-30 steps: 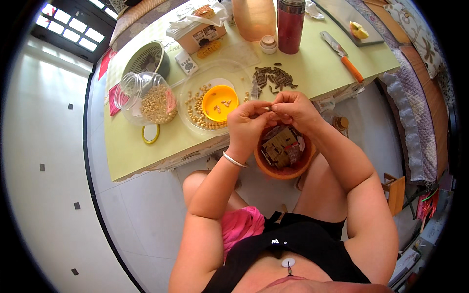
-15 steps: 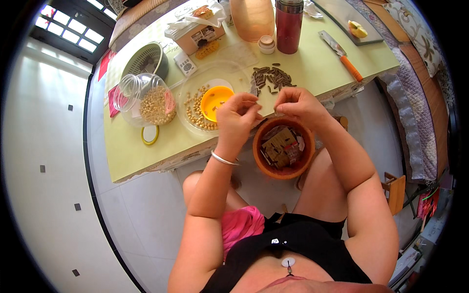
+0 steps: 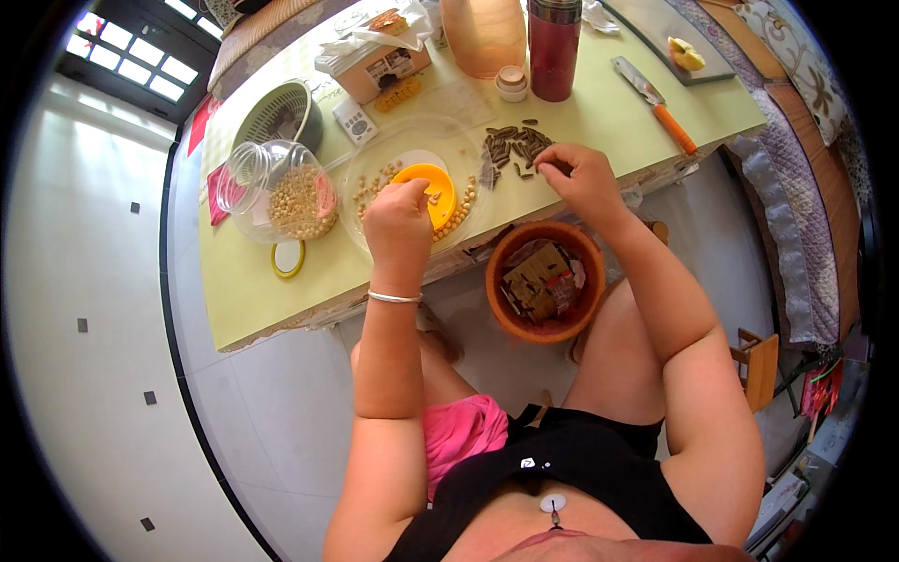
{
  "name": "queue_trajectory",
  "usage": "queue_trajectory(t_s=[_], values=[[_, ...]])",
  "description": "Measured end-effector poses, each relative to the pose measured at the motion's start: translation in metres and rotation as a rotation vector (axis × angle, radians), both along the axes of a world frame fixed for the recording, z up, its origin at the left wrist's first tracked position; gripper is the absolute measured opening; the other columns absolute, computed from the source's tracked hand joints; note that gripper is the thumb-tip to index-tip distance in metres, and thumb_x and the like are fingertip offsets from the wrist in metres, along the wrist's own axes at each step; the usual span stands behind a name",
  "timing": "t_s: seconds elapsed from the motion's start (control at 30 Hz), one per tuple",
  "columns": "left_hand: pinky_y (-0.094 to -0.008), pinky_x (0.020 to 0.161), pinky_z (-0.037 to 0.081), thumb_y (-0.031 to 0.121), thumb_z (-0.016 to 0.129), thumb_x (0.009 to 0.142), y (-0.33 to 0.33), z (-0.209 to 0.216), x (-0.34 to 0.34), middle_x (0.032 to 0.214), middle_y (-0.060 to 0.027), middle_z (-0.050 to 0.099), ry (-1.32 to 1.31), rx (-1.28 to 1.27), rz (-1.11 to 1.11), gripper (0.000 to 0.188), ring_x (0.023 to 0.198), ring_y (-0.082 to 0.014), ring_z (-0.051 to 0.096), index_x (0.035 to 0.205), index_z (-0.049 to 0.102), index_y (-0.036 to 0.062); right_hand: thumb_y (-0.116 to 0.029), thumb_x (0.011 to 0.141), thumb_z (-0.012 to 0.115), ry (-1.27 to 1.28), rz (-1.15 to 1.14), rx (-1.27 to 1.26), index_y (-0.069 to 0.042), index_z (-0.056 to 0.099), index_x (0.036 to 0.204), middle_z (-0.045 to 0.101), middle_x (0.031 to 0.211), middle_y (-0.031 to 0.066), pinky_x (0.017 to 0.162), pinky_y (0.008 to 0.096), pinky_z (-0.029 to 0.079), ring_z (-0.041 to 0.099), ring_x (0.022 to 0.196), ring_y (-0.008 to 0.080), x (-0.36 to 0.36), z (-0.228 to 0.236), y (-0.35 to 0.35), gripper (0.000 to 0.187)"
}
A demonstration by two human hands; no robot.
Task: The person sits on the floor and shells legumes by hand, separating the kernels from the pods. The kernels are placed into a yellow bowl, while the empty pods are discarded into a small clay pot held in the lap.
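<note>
My left hand (image 3: 397,229) is over the left side of a small yellow bowl (image 3: 451,199), its fingers closed together; whatever they hold is hidden. A few small pale kernels (image 3: 434,198) lie in the bowl. Around it, round yellowish beans (image 3: 456,223) are scattered in a wide clear plastic tray (image 3: 351,159). At the right edge of a pile of dark, long sunflower seeds (image 3: 506,148), my right hand (image 3: 582,183) has thumb and fingers pinched, with nothing visible between them. Below the table edge stands an orange-brown bin (image 3: 498,307) with scraps inside.
A clear jar of beans (image 3: 302,204) lies on its side by a yellow-rimmed lid (image 3: 287,259). Behind are a green colander (image 3: 309,126), a white remote (image 3: 355,122), a food tub (image 3: 375,75) and a red flask (image 3: 554,56). An orange-handled knife (image 3: 672,126) lies to the right.
My left hand has moved left, from above the bin to over the yellow bowl. The bowl has shifted slightly right. My right hand has moved up and right to the seed pile.
</note>
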State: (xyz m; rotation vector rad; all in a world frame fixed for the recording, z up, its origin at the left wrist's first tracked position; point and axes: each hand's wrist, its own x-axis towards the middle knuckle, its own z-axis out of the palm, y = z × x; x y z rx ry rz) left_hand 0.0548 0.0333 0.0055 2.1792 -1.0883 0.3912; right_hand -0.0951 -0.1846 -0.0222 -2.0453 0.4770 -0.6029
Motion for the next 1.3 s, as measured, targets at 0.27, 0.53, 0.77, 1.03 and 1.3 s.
queue_trajectory(t_s=[0.27,0.53,0.77,1.03,1.3], values=[[-0.0410,0.067,0.054,0.000,0.064,0.079,-0.002,-0.004,-0.003,0.086,-0.0159,0.069,-0.122,0.031,-0.004,0.019,0.077,-0.0326,0.066,0.094,0.074,0.0055,-0.011,0.085,0.063,0.063,-0.102,-0.382,-0.009,0.072,0.098,0.062,0.090,0.0107,0.079,0.0423,0.051,0.062,0.090,0.0307,0.013,-0.013,-0.016,0.016],[-0.0378,0.071,0.056,0.002,0.070,0.079,-0.020,-0.001,-0.070,0.088,-0.0144,0.071,0.184,0.097,-0.387,0.025,0.079,-0.0315,0.069,0.102,0.073,0.0072,-0.012,0.083,0.066,0.046,-0.130,-0.498,-0.009,0.071,0.093,0.062,0.090,0.0100,0.080,0.0426,0.052,0.062,0.093,0.0304,0.021,-0.023,-0.014,0.012],[-0.0380,0.071,0.057,0.004,0.071,0.079,-0.031,0.000,-0.084,0.098,-0.0149,0.071,0.113,-0.029,-0.275,0.023,0.081,-0.0327,0.069,0.102,0.072,0.0038,-0.009,0.086,0.065,-0.010,0.113,-0.031,-0.005,0.070,0.096,0.065,0.091,0.0103,0.077,0.0366,0.050,0.062,0.085,0.0280,0.003,0.000,0.009,0.012],[-0.0369,0.067,0.057,0.000,0.070,0.080,-0.034,-0.014,-0.064,0.090,-0.0150,0.071,-0.085,-0.130,-0.320,0.023,0.076,-0.0310,0.069,0.102,0.072,0.0030,-0.012,0.090,0.069,0.102,0.296,0.671,-0.002,0.068,0.094,0.061,0.079,-0.0031,0.066,0.0230,0.047,0.054,0.073,0.0055,-0.008,0.003,0.021,0.012],[-0.0364,0.058,0.052,0.002,0.071,0.082,-0.040,-0.015,-0.066,0.077,-0.0133,0.068,-0.032,-0.138,-0.256,0.015,0.066,-0.0303,0.065,0.096,0.072,0.0037,-0.013,0.090,0.070,-0.039,0.248,0.763,-0.001,0.069,0.094,0.064,0.082,-0.0024,0.066,0.0201,0.046,0.054,0.073,0.0033,-0.005,-0.007,0.030,0.013]])
